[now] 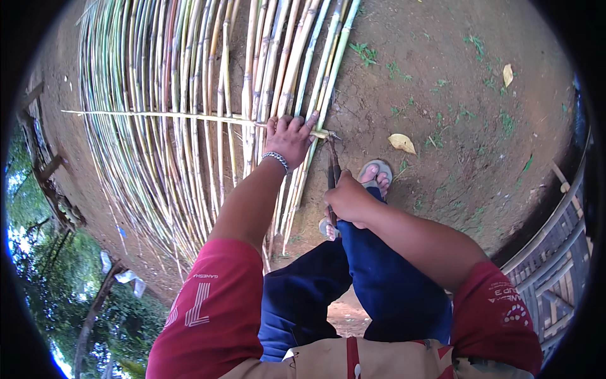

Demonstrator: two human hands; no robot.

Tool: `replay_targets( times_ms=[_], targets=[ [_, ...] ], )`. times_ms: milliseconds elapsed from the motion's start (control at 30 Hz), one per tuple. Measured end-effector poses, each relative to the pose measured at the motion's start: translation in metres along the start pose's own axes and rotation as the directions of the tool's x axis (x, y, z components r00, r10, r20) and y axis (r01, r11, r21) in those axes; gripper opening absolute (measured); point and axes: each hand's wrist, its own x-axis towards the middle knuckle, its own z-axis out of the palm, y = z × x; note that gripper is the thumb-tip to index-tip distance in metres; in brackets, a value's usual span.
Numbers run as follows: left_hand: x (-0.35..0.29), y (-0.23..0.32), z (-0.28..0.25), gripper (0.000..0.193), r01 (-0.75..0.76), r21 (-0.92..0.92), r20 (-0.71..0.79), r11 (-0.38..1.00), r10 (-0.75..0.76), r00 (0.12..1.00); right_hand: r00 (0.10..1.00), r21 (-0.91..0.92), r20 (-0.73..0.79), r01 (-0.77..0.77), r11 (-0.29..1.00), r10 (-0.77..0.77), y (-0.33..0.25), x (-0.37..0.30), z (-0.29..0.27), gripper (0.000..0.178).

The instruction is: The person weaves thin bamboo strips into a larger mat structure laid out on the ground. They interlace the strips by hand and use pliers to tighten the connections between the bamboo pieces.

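Observation:
Many long thin canes lie side by side on the ground, in green, yellow and brown shades. Across them runs a thin pale cross stick. Over its right end my left hand bends its fingers and presses it against the canes, thumb out to the side. My right hand is closed around the dark handles of pliers. Their jaws meet the tip of the cross stick, just beyond the outermost cane. Whether wire sits in the jaws is too small to tell.
My sandalled foot stands right beside the pliers. Brown soil stretches to the right, with dry leaves and grass tufts. A woven slatted panel stands at the lower right. Trees and branches line the lower left.

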Motion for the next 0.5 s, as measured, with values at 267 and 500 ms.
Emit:
replay_targets(
  times_ms=[267,500],
  targets=[
    [0.010,0.008,-0.001,0.062,0.078,0.056,0.077,0.995,-0.082,0.994,1.000,-0.116,-0.020,-0.002,0.993,0.000,0.008,0.002,-0.008,0.040],
    [0.009,0.015,-0.014,0.063,0.104,0.060,0.138,0.993,-0.112,0.984,0.993,-0.202,-0.037,0.102,0.974,-0.112,0.033,0.016,-0.007,0.045]
  ],
)
